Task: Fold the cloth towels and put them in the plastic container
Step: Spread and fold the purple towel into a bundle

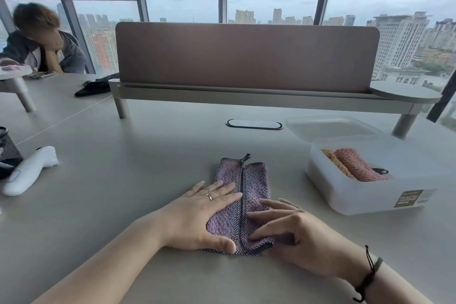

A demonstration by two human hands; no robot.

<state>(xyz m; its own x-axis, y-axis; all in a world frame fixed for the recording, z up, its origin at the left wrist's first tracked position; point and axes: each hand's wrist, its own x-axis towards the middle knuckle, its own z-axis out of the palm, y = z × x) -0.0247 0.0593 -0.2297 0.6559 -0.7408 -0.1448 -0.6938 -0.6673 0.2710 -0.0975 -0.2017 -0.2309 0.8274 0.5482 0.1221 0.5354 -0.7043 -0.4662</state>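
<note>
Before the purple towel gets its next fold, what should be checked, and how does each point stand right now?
1. Both side flaps of the purple towel meet along the middle: ok.
2. Left hand presses flat on the left flap: ok.
3. Right hand fingers rest on the right flap: ok.
4. Container open, lid set behind it: ok.
5. Room beside the pink towel and yellow towel inside: ok.
6. Hanging loop tucked in: not ok.
</note>
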